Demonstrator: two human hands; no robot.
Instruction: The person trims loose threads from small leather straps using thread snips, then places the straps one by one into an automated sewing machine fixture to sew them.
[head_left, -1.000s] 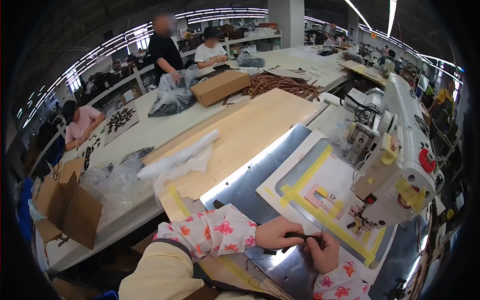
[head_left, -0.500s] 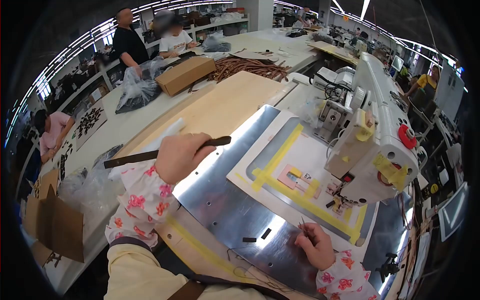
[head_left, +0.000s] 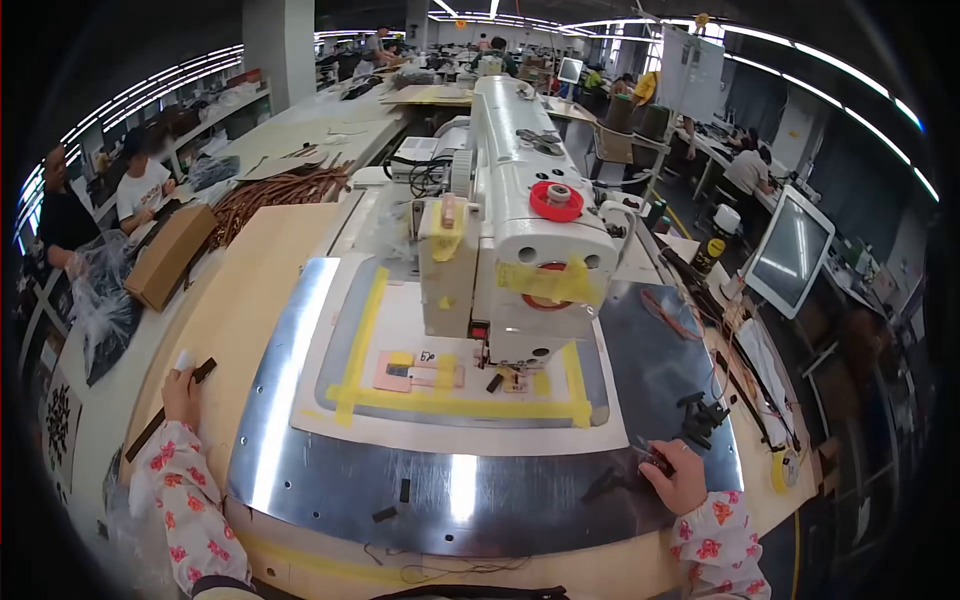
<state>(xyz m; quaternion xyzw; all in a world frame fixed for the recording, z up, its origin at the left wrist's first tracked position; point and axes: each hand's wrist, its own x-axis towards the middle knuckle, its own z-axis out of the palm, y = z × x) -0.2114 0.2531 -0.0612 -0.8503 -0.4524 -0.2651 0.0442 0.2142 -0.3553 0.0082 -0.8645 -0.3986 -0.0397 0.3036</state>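
The left hand point(head_left: 182, 400), toward eight o'clock, is closed around a dark strip point(head_left: 147, 434); compared with the earlier frame, both are held farther from the metal plate point(head_left: 330, 480), and the sewing machine point(head_left: 525, 230) is seen near the centre, not toward three o'clock. From the hand, the strip's short end is pointed to one o'clock, its longer end to seven. It is narrow and nearly black. A small pointed tool point(head_left: 655, 461) is gripped by the right hand point(head_left: 682, 482), toward four o'clock.
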